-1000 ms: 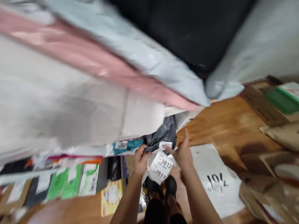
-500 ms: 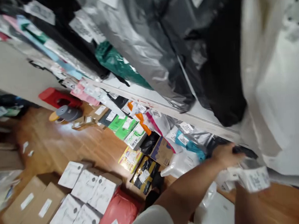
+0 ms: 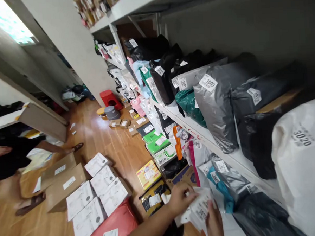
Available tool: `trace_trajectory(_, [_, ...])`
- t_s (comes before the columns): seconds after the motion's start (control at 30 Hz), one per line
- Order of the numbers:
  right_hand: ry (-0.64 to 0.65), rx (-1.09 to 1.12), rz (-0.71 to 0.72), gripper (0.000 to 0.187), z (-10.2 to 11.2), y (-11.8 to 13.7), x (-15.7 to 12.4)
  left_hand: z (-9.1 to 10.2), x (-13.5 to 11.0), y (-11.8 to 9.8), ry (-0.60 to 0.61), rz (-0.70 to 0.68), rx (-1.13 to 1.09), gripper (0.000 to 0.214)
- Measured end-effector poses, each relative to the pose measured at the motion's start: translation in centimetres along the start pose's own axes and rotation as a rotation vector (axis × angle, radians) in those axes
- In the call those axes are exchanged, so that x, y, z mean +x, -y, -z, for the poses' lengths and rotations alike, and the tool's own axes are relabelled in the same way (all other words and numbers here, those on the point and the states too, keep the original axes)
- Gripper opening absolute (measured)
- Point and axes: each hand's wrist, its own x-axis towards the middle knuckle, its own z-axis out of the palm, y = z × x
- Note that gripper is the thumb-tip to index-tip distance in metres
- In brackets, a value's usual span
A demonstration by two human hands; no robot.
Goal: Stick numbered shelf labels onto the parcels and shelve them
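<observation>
Low in front of the shelf, a small white parcel (image 3: 201, 208) with a printed label is between my two hands. My left hand (image 3: 180, 198) has its fingers curled and pinched at the parcel's upper left edge. The right side is gripped by my right hand (image 3: 214, 221), thumb up along the label. Beside them lie a teal parcel (image 3: 221, 190) and a silver-grey parcel (image 3: 225, 170) on the lower level. A dark plastic parcel (image 3: 260, 211) lies to the right of my hands.
Numbered bags, including a grey parcel (image 3: 215, 108) and a white bag (image 3: 298, 167), fill the shelf (image 3: 217, 146). On the floor are white boxes (image 3: 82, 196), cardboard boxes (image 3: 68, 182), a red parcel (image 3: 112, 222) and a yellow package (image 3: 149, 174). A person's leg (image 3: 13, 190) is at left.
The view has swung up and back, showing more shelf and floor. My left hand has come away from the shelf edge to the white parcel, which now sits further left with its label facing me.
</observation>
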Motion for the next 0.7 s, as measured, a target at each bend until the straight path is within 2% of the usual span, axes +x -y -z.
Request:
trace_trajectory(0.07, [0.073, 0.057, -0.053, 0.051, 0.2, 0.4, -0.2, 2.8, -2.0, -0.9, -0.105, 0.016, -0.002, 0.027])
trace_trajectory(0.13, [0.209, 0.102, -0.052, 0.057, -1.0, 1.6, -0.3, 5.4, -3.9, -2.0, -0.180, 0.043, 0.020, 0.025])
trace_trajectory(0.23, [0.398, 0.079, 0.067, 0.052, -4.6, 4.7, -1.0, 9.2, -5.8, -3.0, -0.327, 0.101, 0.032, 0.024])
trace_trajectory(0.33, [0.551, 0.014, 0.246, 0.039, -9.7, 8.2, -2.0, 13.2, -6.2, -3.0, -0.542, 0.173, 0.018, 0.027])
trace_trajectory(0.37, [0.596, 0.018, 0.259, 0.038, -11.7, 9.1, -2.3, 14.6, -6.1, -2.7, -0.612, 0.198, 0.012, 0.029])
trace_trajectory(0.43, [0.672, 0.072, 0.195, 0.040, -16.1, 10.6, -2.6, 17.5, -5.7, -1.8, -0.720, 0.241, 0.007, 0.031])
trace_trajectory(0.57, [0.761, 0.146, 0.120, 0.042, -26.0, 11.9, -2.3, 24.3, -4.4, 1.5, -0.833, 0.293, 0.046, 0.032])
trace_trajectory(0.63, [0.805, 0.179, 0.132, 0.045, -31.8, 12.2, -1.7, 28.7, -2.9, 4.1, -0.894, 0.323, 0.069, 0.033])
trace_trajectory(0.7, [0.899, 0.214, 0.162, 0.047, -38.8, 12.2, -0.6, 34.2, -0.5, 7.5, -0.947, 0.327, 0.067, 0.033])
